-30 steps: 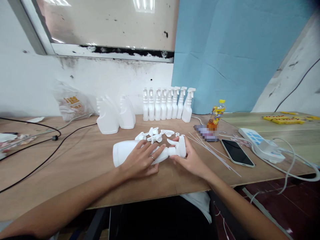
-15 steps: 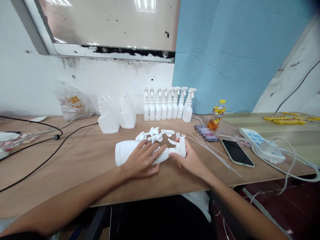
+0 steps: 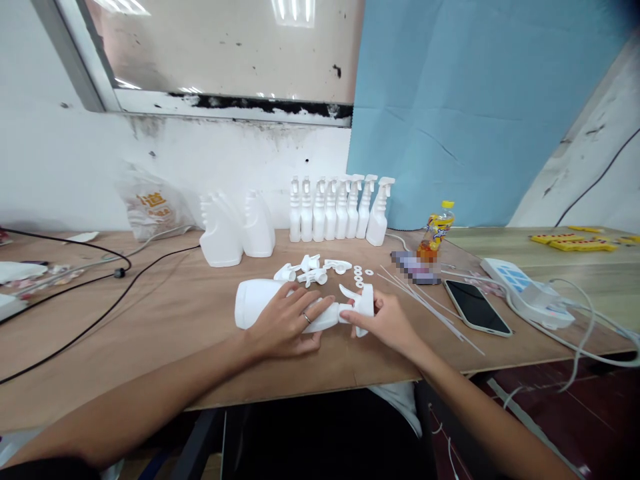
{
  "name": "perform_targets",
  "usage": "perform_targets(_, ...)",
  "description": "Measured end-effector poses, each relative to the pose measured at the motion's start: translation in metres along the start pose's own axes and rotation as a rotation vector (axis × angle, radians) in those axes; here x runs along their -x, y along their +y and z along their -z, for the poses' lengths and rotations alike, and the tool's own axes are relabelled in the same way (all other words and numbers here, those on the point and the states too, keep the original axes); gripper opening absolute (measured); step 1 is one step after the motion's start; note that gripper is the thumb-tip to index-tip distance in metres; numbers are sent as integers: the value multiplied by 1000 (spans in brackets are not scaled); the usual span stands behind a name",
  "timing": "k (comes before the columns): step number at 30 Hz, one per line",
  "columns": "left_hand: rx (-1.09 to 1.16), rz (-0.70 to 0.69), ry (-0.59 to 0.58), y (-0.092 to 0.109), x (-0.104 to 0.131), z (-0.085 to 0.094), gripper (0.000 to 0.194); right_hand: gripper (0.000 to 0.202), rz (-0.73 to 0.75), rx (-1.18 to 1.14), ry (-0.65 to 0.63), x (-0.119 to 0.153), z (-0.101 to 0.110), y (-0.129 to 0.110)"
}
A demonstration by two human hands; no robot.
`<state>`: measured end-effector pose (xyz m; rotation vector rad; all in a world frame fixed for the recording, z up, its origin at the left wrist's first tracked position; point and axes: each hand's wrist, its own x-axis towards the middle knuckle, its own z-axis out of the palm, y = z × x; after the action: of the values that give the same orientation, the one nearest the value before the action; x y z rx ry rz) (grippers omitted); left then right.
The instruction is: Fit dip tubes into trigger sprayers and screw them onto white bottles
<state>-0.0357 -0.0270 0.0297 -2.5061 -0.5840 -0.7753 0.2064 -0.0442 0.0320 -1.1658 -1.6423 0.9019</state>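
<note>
A white spray bottle (image 3: 255, 303) lies on its side, its base to the left. My left hand (image 3: 287, 320), a ring on one finger, is wrapped over the bottle's body. At the neck end sits a white trigger sprayer head (image 3: 367, 308), with the fingers of my right hand (image 3: 387, 320) closed around it. Its trigger lever points up and to the left. Just beyond the bottle lie several loose trigger heads (image 3: 313, 276). Beside them are several small white washers (image 3: 358, 272).
Several upright spray bottles (image 3: 330, 213) line the wall, and white bottles without heads (image 3: 221, 233) stand left of them. Thin white tubes (image 3: 435, 310), a phone (image 3: 477, 307), a drink bottle (image 3: 434, 233) and a power strip (image 3: 520, 287) are on the right. Black cables (image 3: 135, 293) cross the left side.
My right hand has shifted its grip on the trigger head, which sits slightly lower and turned a little. More washers now show. My left hand stays on the bottle.
</note>
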Motion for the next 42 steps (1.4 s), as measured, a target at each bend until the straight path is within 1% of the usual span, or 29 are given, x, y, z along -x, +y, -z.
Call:
perform_targets(2,-3,0,11,2,1,-1,62,39,-23,-29,-24,0,0,-1)
perform_targets(4,-16,13,24,1,1,-1,59,42,27,-5,-14,0,0,1)
perform_targets(7,-20,49,29,-2,2,-1,52,65,145,101,-20,-2,-3,8)
perform_targets(8,-18,59,26,-4,2,-1,51,66,166,133,-29,-3,-4,10)
perform_targets(12,-10,72,17,-6,2,-1,48,47,159,191,-14,-3,-6,14)
perform_targets(16,5,59,18,-6,3,-2,53,37,142,213,-9,-1,-4,11)
perform_targets(19,26,32,36,-6,3,-3,57,34,128,198,-49,1,-2,8)
perform_targets(23,54,9,66,-5,2,-1,55,30,95,148,-96,4,-2,4)
perform_targets(25,59,-9,92,-3,1,2,55,31,42,87,-136,6,-4,2)
perform_targets(27,62,-18,112,-1,1,4,56,35,17,30,-135,8,-6,0)
perform_targets(29,63,-14,116,0,0,5,57,33,32,1,-110,9,-7,-1)
perform_targets(32,56,-2,102,-1,1,5,57,28,55,15,-145,8,-9,-1)
perform_targets(34,49,-3,93,-2,2,4,56,26,98,32,-144,8,-10,0)
perform_targets(37,50,-18,89,-2,3,4,56,36,201,57,-91,10,-10,2)
perform_targets(38,51,-23,93,-2,4,4,56,36,218,68,-79,11,-10,3)
perform_targets(42,43,-36,136,0,3,1,58,32,186,86,-55,13,-10,3)
